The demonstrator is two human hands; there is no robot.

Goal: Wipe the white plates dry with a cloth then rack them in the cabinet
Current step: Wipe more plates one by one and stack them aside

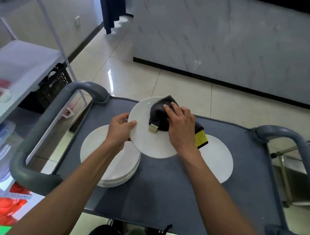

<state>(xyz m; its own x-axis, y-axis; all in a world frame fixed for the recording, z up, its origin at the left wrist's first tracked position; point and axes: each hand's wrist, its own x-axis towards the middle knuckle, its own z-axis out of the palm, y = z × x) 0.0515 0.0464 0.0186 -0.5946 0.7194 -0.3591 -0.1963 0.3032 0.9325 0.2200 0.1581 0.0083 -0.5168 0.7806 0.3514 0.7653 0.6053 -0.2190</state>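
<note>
One white plate (148, 135) is up off the cart, tilted toward the camera, held above the grey cart top (163, 184) between the two piles. The left hand (119, 131) grips its left rim, thumb curled over the face and fingers tucked behind. The right hand (180, 127) presses a dark cloth (159, 116) flat against the plate's upper right part, fingers spread over the bunched fabric; a yellow side of the cloth (201, 139) pokes out under the wrist, and a small pale tag hangs from the cloth's lower edge. Down to the left, a stack of white plates (111, 170) sits on the cart, partly under the left forearm. To the right, another white plate (220, 161) lies flat on the cart. Rounded grey handles (41, 125) frame both ends of the cart. A white shelf rack (13, 65) stands at far left, over glossy tiled floor (154, 79)
</note>
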